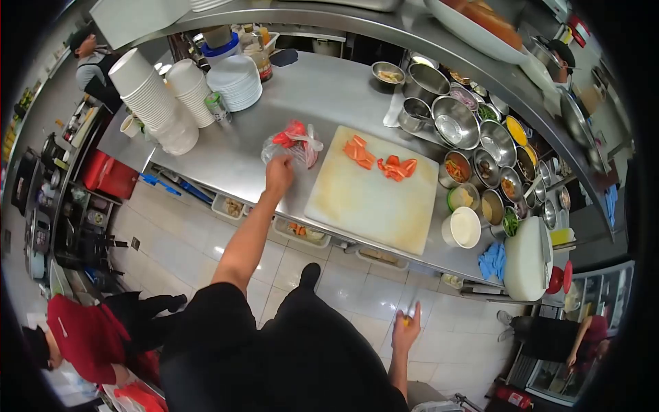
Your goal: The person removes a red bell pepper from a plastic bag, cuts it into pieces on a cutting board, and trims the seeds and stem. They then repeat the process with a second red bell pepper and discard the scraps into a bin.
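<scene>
My left hand [279, 176] is stretched over the steel counter, its fingers closed at the near edge of a clear plastic bag [273, 150]. Red pieces that look like bell pepper [294, 132] show in the bag. To its right lies a white cutting board [367, 206], with two small heaps of cut red pepper [358, 152] near its far edge. My right hand [406, 334] hangs low over the floor, away from the counter. It is closed around what looks like a small knife with a yellow handle [406, 321]; the blade is thin and hard to make out.
Stacked white tubs [141, 86] and plates [235, 82] stand at the left. Metal bowls [455, 122] of ingredients crowd the right, near a white container [461, 228] and a blue cloth [492, 261]. An overhead shelf [329, 17] spans the back. Other people stand left and right.
</scene>
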`<state>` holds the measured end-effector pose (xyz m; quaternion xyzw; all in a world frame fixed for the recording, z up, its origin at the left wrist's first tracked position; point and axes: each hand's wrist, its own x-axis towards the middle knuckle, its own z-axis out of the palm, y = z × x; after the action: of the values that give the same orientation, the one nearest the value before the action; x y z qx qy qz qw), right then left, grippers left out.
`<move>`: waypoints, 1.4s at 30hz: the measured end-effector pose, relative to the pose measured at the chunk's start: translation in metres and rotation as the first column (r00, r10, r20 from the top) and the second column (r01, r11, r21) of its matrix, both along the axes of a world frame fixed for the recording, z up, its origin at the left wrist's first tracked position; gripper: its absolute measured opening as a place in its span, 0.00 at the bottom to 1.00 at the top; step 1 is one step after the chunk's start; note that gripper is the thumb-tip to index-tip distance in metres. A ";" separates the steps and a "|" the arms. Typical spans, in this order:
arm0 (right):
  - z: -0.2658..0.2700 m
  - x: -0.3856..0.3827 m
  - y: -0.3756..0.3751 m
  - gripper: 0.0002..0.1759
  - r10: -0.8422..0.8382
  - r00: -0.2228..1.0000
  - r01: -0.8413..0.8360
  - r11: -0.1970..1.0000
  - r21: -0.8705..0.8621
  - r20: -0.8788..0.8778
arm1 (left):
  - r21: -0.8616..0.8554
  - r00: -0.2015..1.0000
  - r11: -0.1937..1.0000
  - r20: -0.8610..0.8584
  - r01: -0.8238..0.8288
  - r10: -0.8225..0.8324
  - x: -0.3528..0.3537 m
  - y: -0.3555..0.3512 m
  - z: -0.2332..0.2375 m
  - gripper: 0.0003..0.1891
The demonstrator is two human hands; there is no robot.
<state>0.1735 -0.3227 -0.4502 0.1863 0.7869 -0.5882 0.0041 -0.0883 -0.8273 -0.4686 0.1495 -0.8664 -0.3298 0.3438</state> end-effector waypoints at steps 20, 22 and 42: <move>0.024 -0.187 -0.154 0.39 0.404 0.909 -0.348 0.603 0.718 0.101 | 0.499 0.747 0.866 0.564 0.031 -0.351 -0.082 -0.026 -0.019 0.37; 0.036 -0.208 -0.169 0.37 0.419 0.900 -0.034 0.349 0.936 -0.124 | 0.465 0.740 0.884 0.578 0.048 -0.345 -0.068 -0.029 -0.021 0.36; -0.033 -0.348 -0.402 0.12 0.696 0.715 -0.650 0.697 0.302 -0.065 | 0.472 0.843 0.875 0.511 -0.110 -0.170 -0.013 -0.029 0.028 0.40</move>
<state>-0.1748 -0.7243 -0.4835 -0.1687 0.8666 -0.4521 0.1270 -0.1014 -0.8565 -0.4401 0.3027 -0.8194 -0.4856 0.0333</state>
